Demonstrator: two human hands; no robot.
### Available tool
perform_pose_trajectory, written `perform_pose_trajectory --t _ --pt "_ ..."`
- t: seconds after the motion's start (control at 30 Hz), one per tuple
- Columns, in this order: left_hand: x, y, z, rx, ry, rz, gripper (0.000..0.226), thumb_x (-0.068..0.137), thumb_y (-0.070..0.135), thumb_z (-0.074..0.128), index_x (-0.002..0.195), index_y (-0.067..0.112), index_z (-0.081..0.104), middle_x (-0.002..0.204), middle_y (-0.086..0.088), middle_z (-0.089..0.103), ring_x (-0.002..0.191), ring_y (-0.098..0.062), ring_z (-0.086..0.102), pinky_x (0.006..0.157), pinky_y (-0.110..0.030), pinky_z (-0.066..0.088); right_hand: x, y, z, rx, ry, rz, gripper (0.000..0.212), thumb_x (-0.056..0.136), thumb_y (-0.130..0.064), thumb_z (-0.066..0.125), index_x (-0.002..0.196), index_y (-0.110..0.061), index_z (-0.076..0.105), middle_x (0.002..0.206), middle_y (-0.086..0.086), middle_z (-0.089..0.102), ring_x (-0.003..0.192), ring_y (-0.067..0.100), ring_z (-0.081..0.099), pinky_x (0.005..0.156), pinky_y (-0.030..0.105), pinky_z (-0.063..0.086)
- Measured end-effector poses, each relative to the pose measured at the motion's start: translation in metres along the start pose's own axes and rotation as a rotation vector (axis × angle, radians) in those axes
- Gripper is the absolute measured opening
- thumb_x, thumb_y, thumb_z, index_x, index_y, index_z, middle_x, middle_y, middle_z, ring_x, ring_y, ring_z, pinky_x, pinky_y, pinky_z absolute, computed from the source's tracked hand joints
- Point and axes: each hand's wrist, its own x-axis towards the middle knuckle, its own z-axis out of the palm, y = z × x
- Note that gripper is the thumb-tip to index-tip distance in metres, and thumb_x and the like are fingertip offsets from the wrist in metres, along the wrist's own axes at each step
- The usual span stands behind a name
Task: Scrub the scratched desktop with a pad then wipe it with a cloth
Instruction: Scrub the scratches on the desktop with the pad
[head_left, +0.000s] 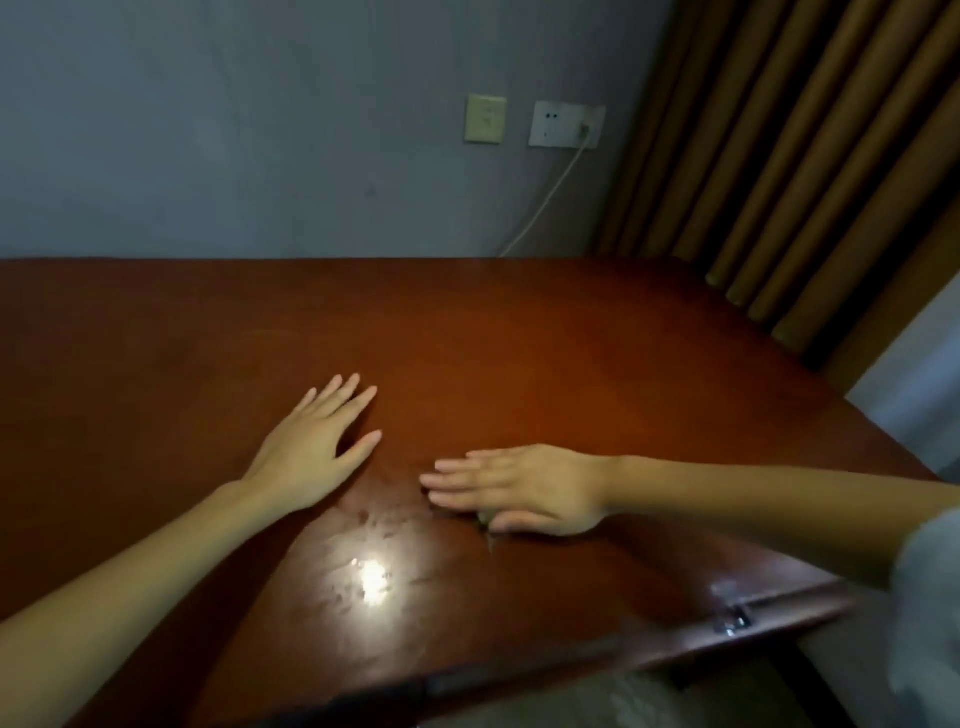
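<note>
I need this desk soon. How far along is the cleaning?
Scrubbing is in hand: the right hand presses a pad, barely visible beneath it, on the desktop; the left hand rests flat. Smears near the glare suggest some scrubbing done. Wiping is left; no cloth shows.

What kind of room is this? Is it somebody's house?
Probably a room in a home or hotel, maybe a bedroom or study. There is a big reddish wooden desk, a wall socket with a white cable plugged in, and long brown curtains.
</note>
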Motion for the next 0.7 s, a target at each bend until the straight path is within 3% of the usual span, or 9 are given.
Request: perform_pose_trajectory --t 0.1,0.33,0.5,0.6,0.7 --pt "0.018 -0.022 -0.003 -0.002 -0.041 -0.134 0.071 0.091 0.066 0.021 0.152 0.032 0.012 0.160 0.006 0.002 0.147 -0.009 -0.002 0.119 -0.031 -0.002 0.013 0.067 -0.012 -0.048 0.050 0.218 0.052 0.103 -0.032 0.027 0.152 -0.018 0.016 0.160 -0.005 0.007 0.147 0.007 0.000 0.121 0.029 0.004" --pt "0.036 -0.037 -0.001 0.027 -0.020 -0.180 0.083 0.070 0.078 -0.006 0.147 0.046 0.002 0.156 0.015 -0.010 0.143 -0.003 -0.013 0.119 -0.032 -0.007 -0.017 0.237 -0.044 0.007 0.212 0.973 0.053 0.103 -0.040 0.018 0.152 -0.020 0.011 0.160 0.000 0.005 0.147 0.014 0.002 0.120 0.032 0.003" --pt "0.034 -0.035 0.002 0.044 0.002 -0.180 0.086 0.067 0.081 -0.021 0.145 0.049 -0.004 0.155 0.016 -0.015 0.143 -0.004 -0.017 0.118 -0.030 -0.010 -0.031 0.308 -0.048 0.012 0.295 1.467 0.053 0.104 -0.034 0.013 0.152 -0.013 0.007 0.160 0.009 0.000 0.147 0.025 0.000 0.120 0.038 0.005" --pt "0.034 -0.034 0.003 0.047 0.007 -0.179 0.079 0.071 0.079 -0.016 0.145 0.050 -0.006 0.155 0.017 -0.016 0.143 -0.004 -0.018 0.117 -0.029 -0.011 -0.014 0.325 -0.052 0.040 0.320 1.500 0.054 0.104 -0.035 0.014 0.152 -0.013 0.007 0.160 0.010 0.000 0.148 0.025 0.001 0.118 0.037 0.005" --pt "0.034 -0.033 0.003 0.066 0.004 -0.185 0.076 0.075 0.075 -0.010 0.146 0.048 -0.006 0.156 0.016 -0.015 0.143 -0.004 -0.017 0.117 -0.029 -0.011 0.015 0.322 -0.060 0.037 0.288 1.359 0.054 0.104 -0.038 0.014 0.152 -0.015 0.008 0.160 0.007 0.002 0.148 0.021 0.002 0.118 0.036 0.003"
